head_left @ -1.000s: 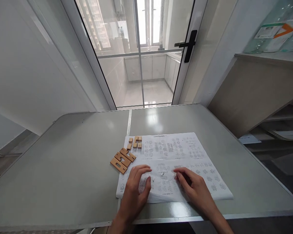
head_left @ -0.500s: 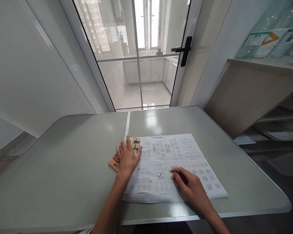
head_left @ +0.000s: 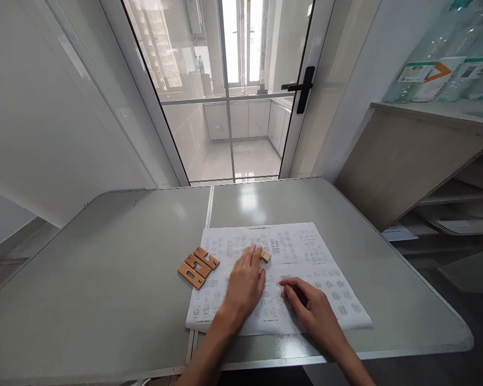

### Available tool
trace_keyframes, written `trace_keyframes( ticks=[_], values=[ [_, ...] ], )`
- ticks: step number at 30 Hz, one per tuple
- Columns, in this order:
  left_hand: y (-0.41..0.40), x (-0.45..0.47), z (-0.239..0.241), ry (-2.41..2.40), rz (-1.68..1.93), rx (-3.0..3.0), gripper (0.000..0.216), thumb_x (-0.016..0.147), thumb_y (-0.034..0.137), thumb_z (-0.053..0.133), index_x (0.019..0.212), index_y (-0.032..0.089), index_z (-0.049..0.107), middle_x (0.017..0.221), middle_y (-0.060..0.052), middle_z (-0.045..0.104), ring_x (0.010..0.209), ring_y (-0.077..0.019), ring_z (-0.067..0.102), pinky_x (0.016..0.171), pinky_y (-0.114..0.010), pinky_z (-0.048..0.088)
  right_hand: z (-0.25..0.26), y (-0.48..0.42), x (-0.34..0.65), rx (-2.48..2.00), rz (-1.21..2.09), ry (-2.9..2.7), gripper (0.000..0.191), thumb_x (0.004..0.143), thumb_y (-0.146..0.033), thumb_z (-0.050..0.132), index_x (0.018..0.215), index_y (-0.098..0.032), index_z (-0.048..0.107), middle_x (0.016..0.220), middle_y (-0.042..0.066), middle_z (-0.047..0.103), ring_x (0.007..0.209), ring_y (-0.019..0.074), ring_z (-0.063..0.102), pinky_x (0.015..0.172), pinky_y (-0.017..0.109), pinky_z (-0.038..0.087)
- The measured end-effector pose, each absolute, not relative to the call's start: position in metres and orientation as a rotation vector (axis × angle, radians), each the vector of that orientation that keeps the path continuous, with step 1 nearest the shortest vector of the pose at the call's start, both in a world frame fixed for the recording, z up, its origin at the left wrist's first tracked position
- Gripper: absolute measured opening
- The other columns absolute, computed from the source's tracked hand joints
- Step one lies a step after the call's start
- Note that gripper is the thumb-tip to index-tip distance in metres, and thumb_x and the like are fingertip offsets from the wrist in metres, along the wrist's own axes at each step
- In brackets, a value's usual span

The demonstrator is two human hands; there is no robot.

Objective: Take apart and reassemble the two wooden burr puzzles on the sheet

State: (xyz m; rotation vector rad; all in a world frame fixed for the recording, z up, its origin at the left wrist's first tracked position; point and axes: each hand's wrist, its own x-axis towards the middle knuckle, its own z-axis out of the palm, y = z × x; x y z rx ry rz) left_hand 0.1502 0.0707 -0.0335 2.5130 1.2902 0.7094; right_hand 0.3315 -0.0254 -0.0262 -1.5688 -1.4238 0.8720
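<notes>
A printed sheet of diagrams [head_left: 310,252] lies on the grey table [head_left: 104,279]. My left hand [head_left: 245,283] rests on the sheet's middle. Its fingers are held together over small wooden pieces, one of which [head_left: 265,256] shows at the fingertips. My right hand [head_left: 314,311] lies on the sheet just to the right, loosely curled, fingertips on the paper and nothing in it. Three flat slotted wooden pieces [head_left: 197,265] sit side by side at the sheet's left edge, apart from both hands.
A seam [head_left: 210,206] splits the table top down the middle. Behind the table is a glass door [head_left: 233,80] with a black handle [head_left: 301,88]. A wooden shelf unit [head_left: 426,145] holding wrapped packages [head_left: 434,75] stands at the right.
My left hand went from the sheet's near edge to the small wooden pieces at its top left corner, then carried them to the middle. The right hand stayed put.
</notes>
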Motion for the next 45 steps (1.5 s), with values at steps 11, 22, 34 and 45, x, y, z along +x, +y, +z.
trace_keyframes(
  ticks=[11,22,34,45],
  values=[
    [0.035,0.11,-0.033,1.299,0.825,2.434,0.065,0.093,0.014,0.062,0.155,0.021,0.042,0.149,-0.016,0.059,0.142,-0.034,0.056,0.118,-0.055,0.049,-0.022,-0.018,0.335,-1.566,0.81,-1.505,0.033,0.108,-0.047,0.051,0.114,-0.023,0.072,0.088,0.004,0.076,0.07,0.0208,0.068,0.066,0.031,0.054],
    [0.038,0.103,-0.037,1.419,0.951,2.356,0.025,0.107,0.017,0.05,0.129,0.022,0.062,0.127,-0.01,0.072,0.125,-0.0284,0.066,0.108,-0.05,0.054,-0.014,0.016,0.336,-1.509,0.759,-1.836,0.028,0.105,-0.033,0.058,0.132,-0.028,0.065,0.135,0.007,0.066,0.073,0.0167,0.068,0.076,0.036,0.059],
    [0.032,0.097,-0.018,1.276,1.095,1.229,0.05,0.103,0.064,0.053,0.123,0.018,0.063,0.081,-0.001,0.059,0.073,-0.0165,0.058,0.07,-0.028,0.05,-0.01,0.014,0.333,-1.527,0.765,-1.959,0.018,0.103,-0.027,0.06,0.12,-0.029,0.064,0.113,0.003,0.068,0.07,0.0176,0.059,0.066,0.031,0.046],
    [0.036,0.095,-0.002,0.867,1.148,0.642,0.05,0.089,0.059,0.079,0.111,0.016,0.064,0.078,0.002,0.055,0.062,-0.0087,0.043,0.063,-0.024,0.04,-0.01,0.007,0.336,-1.379,1.11,-1.616,0.018,0.099,-0.043,0.07,0.107,-0.026,0.071,0.091,0.001,0.065,0.076,0.0191,0.057,0.068,0.031,0.046]
  ],
)
